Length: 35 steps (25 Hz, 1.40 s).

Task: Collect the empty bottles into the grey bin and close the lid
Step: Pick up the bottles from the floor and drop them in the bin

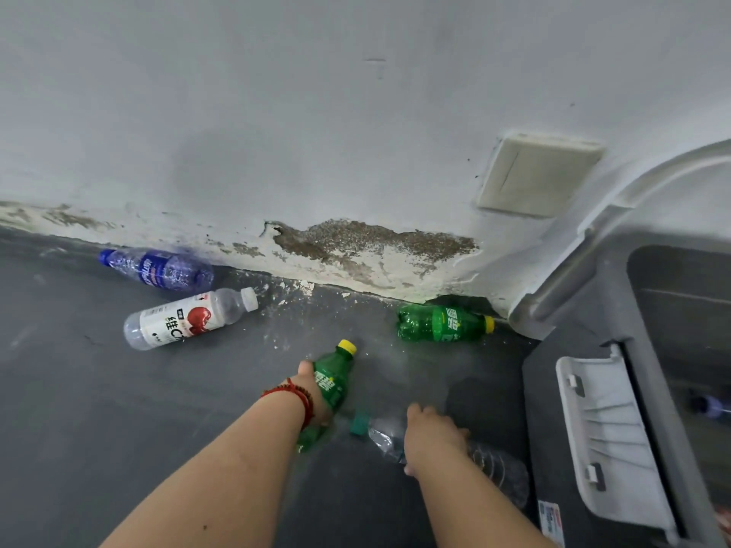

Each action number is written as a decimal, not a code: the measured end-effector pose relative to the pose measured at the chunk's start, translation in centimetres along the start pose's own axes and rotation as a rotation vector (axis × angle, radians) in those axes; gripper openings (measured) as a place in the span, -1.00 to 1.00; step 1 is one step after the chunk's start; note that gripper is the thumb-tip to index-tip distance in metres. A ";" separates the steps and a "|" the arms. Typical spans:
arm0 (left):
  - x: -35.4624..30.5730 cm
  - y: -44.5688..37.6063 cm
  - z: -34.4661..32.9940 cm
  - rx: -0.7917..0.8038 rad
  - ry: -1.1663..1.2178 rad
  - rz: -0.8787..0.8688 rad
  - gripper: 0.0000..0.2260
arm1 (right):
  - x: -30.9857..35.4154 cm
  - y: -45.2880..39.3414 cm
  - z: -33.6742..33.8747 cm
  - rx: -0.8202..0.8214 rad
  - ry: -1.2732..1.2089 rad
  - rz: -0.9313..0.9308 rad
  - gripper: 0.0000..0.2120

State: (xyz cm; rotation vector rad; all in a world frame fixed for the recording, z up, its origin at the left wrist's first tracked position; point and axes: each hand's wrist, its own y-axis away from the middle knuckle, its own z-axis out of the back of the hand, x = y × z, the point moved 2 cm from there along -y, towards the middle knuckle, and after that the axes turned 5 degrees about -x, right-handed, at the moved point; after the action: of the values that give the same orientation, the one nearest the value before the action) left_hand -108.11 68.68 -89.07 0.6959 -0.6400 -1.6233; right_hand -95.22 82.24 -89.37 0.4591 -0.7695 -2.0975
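My left hand (312, 393) grips a green bottle with a yellow cap (334, 379) low over the dark floor. My right hand (431, 437) holds a clear bottle with a teal cap (381, 435) just beside the grey bin (573, 429). The bin stands open at the right, its lid (585, 247) tipped back against the wall. One bottle (712, 405) lies inside it. On the floor lie a second green bottle (443, 323) by the wall, a white-labelled bottle (186, 320) and a blue bottle (158, 268).
A peeling white wall (356, 152) runs along the back, with paint flakes on the floor below it. A cream cover plate (538, 174) is fixed to the wall above the bin. Dark grey floor (79, 409) stretches to the left.
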 end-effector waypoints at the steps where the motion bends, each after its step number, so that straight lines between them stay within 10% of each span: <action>1: 0.4 0.6 -0.4 0.017 -0.026 0.012 -0.21 | 0.2 0.6 0.0 -0.018 -0.031 -0.020 -0.52; 6: 0.5 5.1 2.9 -0.362 0.276 -0.012 -0.20 | 2.6 4.2 4.1 -0.304 -0.357 -0.011 -0.40; 13: -7.8 17.3 11.4 -0.707 1.051 -0.502 -0.29 | -2.0 14.8 18.4 -0.988 -0.934 0.112 -0.37; 17: -16.3 23.9 11.4 -0.619 1.086 -0.796 -0.45 | -10.7 20.4 21.2 -1.379 -0.940 -0.030 -0.39; 22: -25.7 27.4 2.0 -0.100 0.771 -0.805 -0.21 | -21.8 19.9 14.6 -0.930 -1.087 -0.480 -0.38; 29: -27.1 26.7 -4.0 -0.133 0.148 -0.832 -0.37 | -23.9 15.7 6.8 -0.475 -1.147 -0.558 -0.36; 35: -22.4 26.5 1.4 -0.449 0.705 -1.056 -0.50 | -20.9 17.6 13.4 -1.070 -1.162 -0.271 -0.24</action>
State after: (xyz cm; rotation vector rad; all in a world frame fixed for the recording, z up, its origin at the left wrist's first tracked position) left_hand -88.89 86.85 -66.52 1.2734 0.7242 -2.1355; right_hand -80.18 95.80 -66.64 -1.3782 -0.0215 -2.5598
